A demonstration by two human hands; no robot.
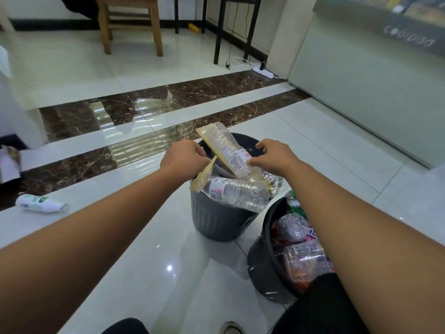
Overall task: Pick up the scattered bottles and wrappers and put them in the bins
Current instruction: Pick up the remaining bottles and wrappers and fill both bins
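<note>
Over the far bin [216,220], the left hand [184,157] is pinching a yellowish wrapper [204,173] while the right hand [274,154] is gripping a clear bottle [228,150] tilted above the rim. Another bottle [240,192] is lying across that rim; a white one [41,203] is sitting near the floor's left edge.

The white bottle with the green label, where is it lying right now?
The white bottle lies on its side on the floor tiles at the far left, beside the dark marble strip, well left of the grey bin.
</note>
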